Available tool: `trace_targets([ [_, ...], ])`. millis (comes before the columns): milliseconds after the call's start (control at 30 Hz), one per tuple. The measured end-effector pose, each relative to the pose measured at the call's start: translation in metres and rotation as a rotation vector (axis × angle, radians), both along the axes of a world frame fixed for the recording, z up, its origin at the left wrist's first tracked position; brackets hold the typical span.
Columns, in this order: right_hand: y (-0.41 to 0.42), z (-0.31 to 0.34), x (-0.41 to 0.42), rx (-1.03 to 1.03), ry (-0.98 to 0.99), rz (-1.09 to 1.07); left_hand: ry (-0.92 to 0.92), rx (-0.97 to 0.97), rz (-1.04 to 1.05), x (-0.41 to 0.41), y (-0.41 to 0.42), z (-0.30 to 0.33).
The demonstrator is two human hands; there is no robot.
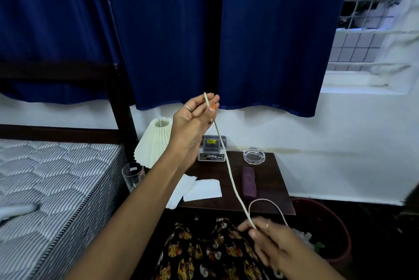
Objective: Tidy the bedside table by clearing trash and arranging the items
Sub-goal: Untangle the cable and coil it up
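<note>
The right hand (269, 239), nearest the camera, pinched the white cord (231, 175) low down. From there the cord ran up and away, taut, to the left hand (192, 118), which pinched its far end above the bedside table (267, 189).

There is a single view, a wide-angle camera worn on the person's head, looking forward and somewhat down. It sits close above the dark wooden bedside table (269, 180), which lies low in the middle of the frame, while the two raised forearms reach in from the bottom edge — nearest of all. The view faces a white wall hung with deep blue curtains (269, 37); the striped grey mattress (56, 180) falls at the left edge, the barred window (374, 21) at the upper right. The edges bend and smear — probably lens distortion with some motion blur. No second view shares the scene.
</note>
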State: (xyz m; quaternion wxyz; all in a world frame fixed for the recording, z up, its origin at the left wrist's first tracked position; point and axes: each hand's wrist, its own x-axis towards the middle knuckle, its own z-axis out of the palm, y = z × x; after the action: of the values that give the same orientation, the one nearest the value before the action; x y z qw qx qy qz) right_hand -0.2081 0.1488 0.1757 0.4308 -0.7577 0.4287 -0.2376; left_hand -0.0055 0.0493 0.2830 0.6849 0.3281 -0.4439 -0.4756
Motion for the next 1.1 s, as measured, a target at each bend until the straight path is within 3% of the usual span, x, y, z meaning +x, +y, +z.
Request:
trace_targets([
  [133, 0.025, 0.026, -0.011, -0.217, 0.070, -0.020, -0.125, -0.002, 0.053, -0.002, 0.001, -0.007],
  [333, 0.029, 0.087, -0.008, -0.403, 0.277, 0.231, -0.375, -0.029, 0.088, -0.009, 0.010, -0.018],
  [400, 0.026, 0.103, -0.006, -0.470, 0.170, 0.262, -0.481, -0.024, 0.067, -0.009, 0.014, -0.027],
  [500, 0.007, 0.121, -0.005, -0.603, -0.002, 0.112, -0.544, -0.011, -0.019, -0.008, 0.022, -0.039],
  [667, -0.041, 0.139, 0.007, -0.531, -0.334, -0.181, -0.436, 0.012, -0.206, -0.010, 0.041, -0.054],
  [833, -0.084, 0.121, 0.016, -0.440, -0.368, -0.343, -0.365, 0.060, -0.276, -0.015, 0.059, -0.066],
  [1100, -0.113, 0.061, 0.019, -0.326, -0.208, -0.493, 0.035, 0.142, -0.389, -0.019, 0.071, -0.066],
])
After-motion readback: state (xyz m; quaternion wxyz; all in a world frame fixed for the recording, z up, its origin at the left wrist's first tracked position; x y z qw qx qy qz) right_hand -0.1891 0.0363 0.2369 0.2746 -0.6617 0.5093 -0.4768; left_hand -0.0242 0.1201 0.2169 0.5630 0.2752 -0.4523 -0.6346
